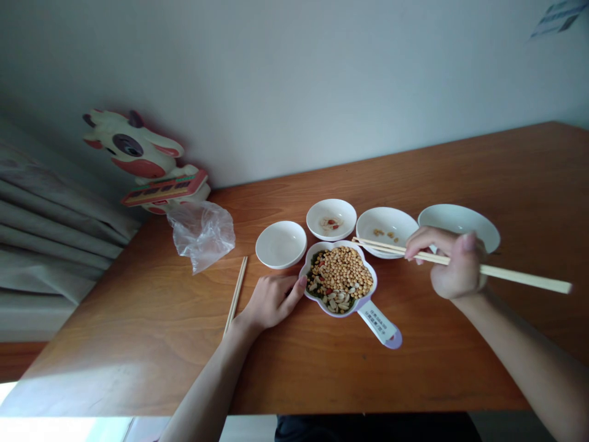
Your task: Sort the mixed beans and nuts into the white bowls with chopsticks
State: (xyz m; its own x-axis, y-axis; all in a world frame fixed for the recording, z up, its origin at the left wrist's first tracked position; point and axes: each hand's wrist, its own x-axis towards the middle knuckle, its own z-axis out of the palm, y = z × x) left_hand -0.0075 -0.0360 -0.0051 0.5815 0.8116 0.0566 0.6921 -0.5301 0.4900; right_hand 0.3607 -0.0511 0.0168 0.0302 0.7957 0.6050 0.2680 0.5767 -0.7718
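My right hand [453, 261] is closed around a pair of chopsticks [519, 279], their tips over the near left rim of a white bowl [388, 216] with a few yellow beans inside. Left of centre, my left hand [273, 301] rests on the table, thumb against the edge of a purple-rimmed, flower-shaped pan [340, 315]. That pan holds soybeans [345, 267], pale seeds or nuts, some red pieces and something dark green; a printed label [376, 322] is on its handle. Nothing distinct shows between the chopstick tips.
One white bowl [281, 245] stands left of the pan, another [331, 204] behind it with reddish bits, and a larger one [460, 215] at right, partly behind my right hand. Spare chopsticks [235, 298], a clear plastic bag [202, 233] and a cow-shaped toy keyboard [147, 162] are to the left.
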